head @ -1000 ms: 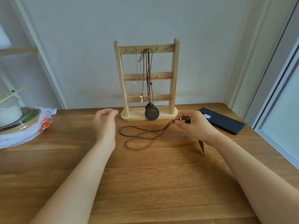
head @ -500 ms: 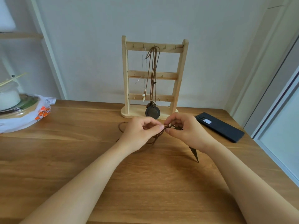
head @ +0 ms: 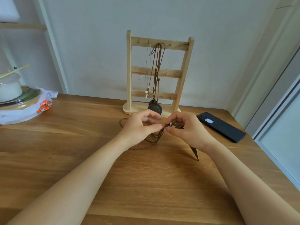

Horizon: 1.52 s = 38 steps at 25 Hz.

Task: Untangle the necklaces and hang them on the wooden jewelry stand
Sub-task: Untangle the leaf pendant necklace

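Two hands meet low over the table [head: 81, 143], both busy with one brown cord necklace [head: 159, 135]. The left hand [head: 141, 127] pinches the cords between thumb and forefinger. The right hand [head: 183, 129] curls around the beaded stretch beside it, fingertips closed on small pale beads. The pinch points sit almost touching, so the knot, if there is one, lies in that short span.

From there the slack loops trail left and under the left hand onto the wood. A dark pointed pendant [head: 194, 151] pokes out under the right wrist, its tip slanting down toward the person.

The wooden stand [head: 129, 70] is upright, straight ahead and just beyond the knuckles. Neither hand is clearly nearer, though the bare hooks right of centre on its top rail favour the right hand.

By my count, the stand has three rails, and the top one carries what look like five hooks. Two necklaces already hang there:
- a thin pale one [head: 146, 93]
- a brown cord one with a round disc [head: 155, 108] that reaches the base

One necklace remains in hand. One dark phone [head: 221, 126] lies to the right.
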{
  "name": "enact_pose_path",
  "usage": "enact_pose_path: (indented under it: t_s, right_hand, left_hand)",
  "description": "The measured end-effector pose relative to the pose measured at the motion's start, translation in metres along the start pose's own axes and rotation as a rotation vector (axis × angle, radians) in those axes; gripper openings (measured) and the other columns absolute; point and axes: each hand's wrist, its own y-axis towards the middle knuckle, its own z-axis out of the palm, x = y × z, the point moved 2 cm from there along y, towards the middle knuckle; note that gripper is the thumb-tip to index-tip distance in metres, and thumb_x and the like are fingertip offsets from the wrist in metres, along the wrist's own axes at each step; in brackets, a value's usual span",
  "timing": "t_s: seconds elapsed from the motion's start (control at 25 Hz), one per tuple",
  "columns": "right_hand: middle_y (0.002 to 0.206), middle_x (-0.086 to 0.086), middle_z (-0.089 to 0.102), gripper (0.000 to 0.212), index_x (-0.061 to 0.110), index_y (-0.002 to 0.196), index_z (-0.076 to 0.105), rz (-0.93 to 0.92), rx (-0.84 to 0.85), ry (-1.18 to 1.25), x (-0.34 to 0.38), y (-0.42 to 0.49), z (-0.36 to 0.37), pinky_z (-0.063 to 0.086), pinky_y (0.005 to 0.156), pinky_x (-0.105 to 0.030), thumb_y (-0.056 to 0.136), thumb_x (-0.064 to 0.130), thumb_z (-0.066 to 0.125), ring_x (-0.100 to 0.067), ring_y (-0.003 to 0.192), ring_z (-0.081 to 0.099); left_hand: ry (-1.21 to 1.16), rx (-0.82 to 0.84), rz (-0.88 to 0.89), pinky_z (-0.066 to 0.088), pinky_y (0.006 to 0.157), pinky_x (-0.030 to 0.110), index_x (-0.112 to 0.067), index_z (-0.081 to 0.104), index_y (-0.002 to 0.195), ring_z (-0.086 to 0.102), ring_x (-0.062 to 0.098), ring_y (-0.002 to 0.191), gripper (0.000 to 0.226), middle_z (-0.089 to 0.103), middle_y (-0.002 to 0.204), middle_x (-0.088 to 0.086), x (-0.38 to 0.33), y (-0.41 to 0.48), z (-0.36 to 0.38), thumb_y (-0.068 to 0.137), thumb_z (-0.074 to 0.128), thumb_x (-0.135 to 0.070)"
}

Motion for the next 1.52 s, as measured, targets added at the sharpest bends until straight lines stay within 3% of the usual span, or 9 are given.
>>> enact_pose_path:
  t_s: [0.2, 0.44, 0.6, 0.8, 0.88, 1.0, 1.12, 1.4, 1.52]
  right_hand:
    - [0.09, -0.005, 0.071, 0.012, 0.02, 0.096, 0.071, 0.008, -0.024, -0.01, -0.003, 0.001, 0.0, 0.055, 0.083, -0.043, 0.086, 0.014, 0.076, -0.028, 0.085, 0.064]
    - [0.09, 0.001, 0.07, 0.014, 0.024, 0.098, 0.073, 0.009, -0.033, -0.084, -0.005, 0.0, 0.002, 0.053, 0.074, -0.038, 0.086, 0.019, 0.076, -0.025, 0.077, 0.06]
    - [0.084, 0.007, 0.067, 0.013, 0.024, 0.099, 0.074, 0.018, -0.033, -0.096, -0.008, -0.001, 0.002, 0.049, 0.066, -0.027, 0.088, 0.018, 0.075, -0.015, 0.068, 0.054]
    - [0.078, 0.006, 0.066, 0.009, 0.026, 0.095, 0.074, 0.051, -0.005, -0.106, -0.013, 0.003, 0.003, 0.042, 0.06, -0.019, 0.089, 0.02, 0.073, -0.004, 0.063, 0.047]
    - [0.081, 0.003, 0.068, 0.009, 0.026, 0.097, 0.073, 0.091, -0.028, -0.133, -0.019, 0.003, 0.001, 0.044, 0.062, -0.02, 0.09, 0.021, 0.073, -0.003, 0.064, 0.049]
    - [0.084, 0.0, 0.07, 0.007, 0.027, 0.097, 0.072, 0.181, -0.091, -0.15, -0.032, 0.002, -0.01, 0.049, 0.07, -0.026, 0.09, 0.023, 0.073, -0.008, 0.072, 0.056]
    - [0.089, -0.005, 0.072, 0.007, 0.025, 0.097, 0.073, 0.243, -0.087, -0.091, -0.036, 0.002, -0.017, 0.053, 0.078, -0.033, 0.09, 0.024, 0.073, -0.018, 0.084, 0.065]
    - [0.087, 0.002, 0.074, 0.012, 0.023, 0.102, 0.073, 0.263, -0.078, -0.003, -0.031, 0.001, -0.013, 0.045, 0.065, -0.017, 0.092, 0.018, 0.071, 0.001, 0.071, 0.061]
    - [0.083, 0.004, 0.073, 0.015, 0.022, 0.104, 0.072, 0.236, -0.049, 0.03, -0.026, -0.001, -0.011, 0.043, 0.061, -0.013, 0.091, 0.014, 0.071, 0.005, 0.066, 0.059]
  left_hand:
    - [0.09, 0.035, 0.013, 0.038, 0.072, -0.003, -0.026, 0.073, 0.104, 0.068, -0.003, 0.082, 0.025, 0.077, 0.083, -0.008, 0.001, -0.002, -0.001, 0.082, 0.081, -0.014]
    - [0.23, -0.005, 0.015, 0.044, 0.067, 0.003, -0.026, 0.08, 0.089, 0.062, -0.003, 0.078, 0.017, 0.074, 0.081, -0.011, 0.002, -0.001, 0.002, 0.084, 0.073, -0.011]
    - [0.047, -0.062, -0.096, 0.043, 0.071, 0.012, -0.02, 0.072, 0.079, 0.06, 0.0, 0.076, 0.012, 0.069, 0.08, -0.011, 0.001, 0.0, 0.0, 0.086, 0.069, -0.011]
    - [-0.054, 0.32, -0.157, 0.033, 0.082, 0.034, -0.022, 0.049, 0.061, 0.044, 0.014, 0.084, 0.01, 0.05, 0.073, -0.011, -0.005, 0.001, -0.005, 0.07, 0.049, -0.025]
    - [-0.237, 0.182, -0.16, 0.035, 0.084, 0.036, -0.028, 0.053, 0.056, 0.049, 0.016, 0.092, 0.014, 0.059, 0.08, -0.011, -0.002, 0.003, -0.017, 0.068, 0.049, -0.025]
    - [-0.748, -0.364, -0.312, 0.038, 0.073, 0.032, -0.02, 0.055, 0.067, 0.05, 0.016, 0.082, 0.004, 0.059, 0.085, -0.002, 0.017, 0.01, -0.051, 0.069, 0.052, -0.017]
    - [-0.858, -0.764, -0.499, 0.044, 0.069, 0.024, -0.02, 0.053, 0.074, 0.048, 0.01, 0.072, 0.006, 0.052, 0.084, -0.005, 0.039, 0.01, -0.078, 0.075, 0.059, -0.018]
    - [-0.738, -0.89, -0.485, 0.044, 0.07, 0.023, -0.018, 0.062, 0.1, 0.053, 0.009, 0.081, 0.022, 0.057, 0.093, -0.007, 0.042, 0.013, -0.076, 0.078, 0.066, -0.022]
    - [-0.481, -0.798, -0.35, 0.039, 0.07, 0.025, -0.015, 0.064, 0.101, 0.053, 0.009, 0.086, 0.014, 0.058, 0.093, -0.007, 0.024, 0.009, -0.065, 0.087, 0.064, -0.016]
